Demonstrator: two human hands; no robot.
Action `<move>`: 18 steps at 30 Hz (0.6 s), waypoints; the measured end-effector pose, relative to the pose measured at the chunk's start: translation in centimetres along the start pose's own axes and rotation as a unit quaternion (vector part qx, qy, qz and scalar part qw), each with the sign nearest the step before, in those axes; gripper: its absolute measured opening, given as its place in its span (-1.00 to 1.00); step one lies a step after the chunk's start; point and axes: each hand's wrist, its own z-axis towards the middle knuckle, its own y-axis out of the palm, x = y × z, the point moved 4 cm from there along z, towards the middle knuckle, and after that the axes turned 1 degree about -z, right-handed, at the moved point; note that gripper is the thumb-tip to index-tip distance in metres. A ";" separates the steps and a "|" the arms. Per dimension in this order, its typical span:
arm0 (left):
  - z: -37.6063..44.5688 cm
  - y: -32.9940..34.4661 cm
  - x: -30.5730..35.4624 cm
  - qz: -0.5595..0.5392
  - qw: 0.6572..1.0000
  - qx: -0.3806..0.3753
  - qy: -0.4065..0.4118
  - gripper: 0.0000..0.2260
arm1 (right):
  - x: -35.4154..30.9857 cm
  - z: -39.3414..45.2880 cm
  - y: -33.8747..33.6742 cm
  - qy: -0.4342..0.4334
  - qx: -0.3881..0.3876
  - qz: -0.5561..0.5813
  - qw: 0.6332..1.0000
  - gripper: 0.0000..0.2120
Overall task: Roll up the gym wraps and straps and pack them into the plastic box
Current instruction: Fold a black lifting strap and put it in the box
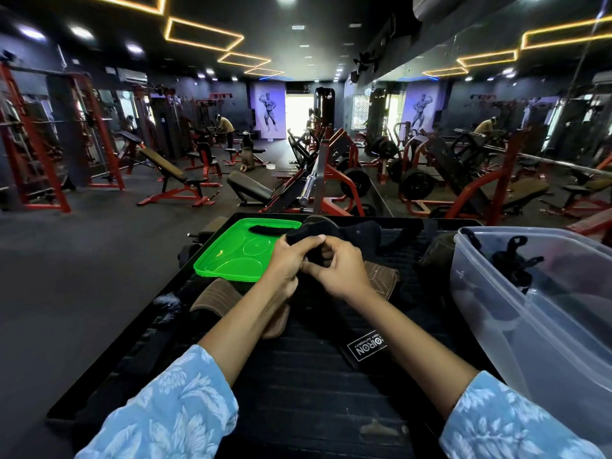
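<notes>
Both hands [311, 263] pinch a soft black fabric wrap [306, 238] beside the clear plastic box [496, 293].

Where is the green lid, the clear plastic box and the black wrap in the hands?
green lid [231, 256]: head view, on its flat middle.
clear plastic box [490, 293]: head view, on its near side wall.
black wrap [299, 236]: head view, on the bunched end above the thumbs.
</notes>
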 end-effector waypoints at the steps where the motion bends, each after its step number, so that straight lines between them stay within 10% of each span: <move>1: 0.1 -0.2 -0.1 -0.003 1.000 0.015 -0.001 -0.90 | -0.1 0.1 0.1 0.003 -0.010 0.004 1.000 -0.76; 10: 0.3 -0.5 -0.9 -0.031 0.994 0.100 -0.029 -0.89 | -0.2 -1.0 1.4 -0.029 0.070 -0.079 0.994 -0.67; 18: 0.2 0.1 -0.5 -0.068 0.996 0.028 -0.043 -0.88 | 0.5 0.0 0.0 0.000 0.034 -0.059 0.998 -0.69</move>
